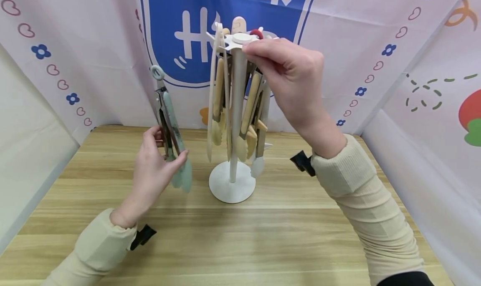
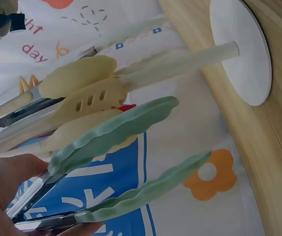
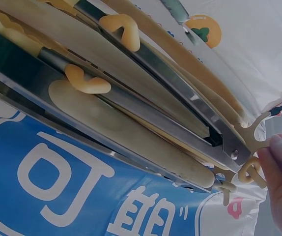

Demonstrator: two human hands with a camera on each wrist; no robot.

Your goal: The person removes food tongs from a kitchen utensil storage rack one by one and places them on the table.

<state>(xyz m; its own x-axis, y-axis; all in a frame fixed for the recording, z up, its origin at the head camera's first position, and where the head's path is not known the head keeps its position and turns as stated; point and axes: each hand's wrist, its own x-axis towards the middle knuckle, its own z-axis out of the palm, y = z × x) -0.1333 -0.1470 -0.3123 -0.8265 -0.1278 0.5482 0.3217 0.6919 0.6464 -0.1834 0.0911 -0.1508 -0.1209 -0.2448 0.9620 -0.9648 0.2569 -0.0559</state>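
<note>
My left hand (image 1: 153,169) holds a pair of mint-green and metal kitchen tongs (image 1: 170,110) left of a utensil rack. The thumb lies on one side and the fingers on the other. In the left wrist view the two green scalloped ends of the tongs (image 2: 116,132) stand apart. My right hand (image 1: 294,75) pinches the star-shaped top (image 1: 240,39) of the white rack (image 1: 236,110) between thumb and fingertips. Several cream-handled tongs (image 3: 180,118) hang from its hooks, with their ends pointing down. A slotted spatula (image 2: 94,101) hangs among them.
The rack's round white base (image 1: 232,192) stands on a wood-grain table (image 1: 263,244). Behind it hangs a white and blue printed cloth (image 1: 338,35), with more white cloth (image 1: 421,102) at the right side. Black wrist mounts (image 1: 302,163) stick out from both sleeves.
</note>
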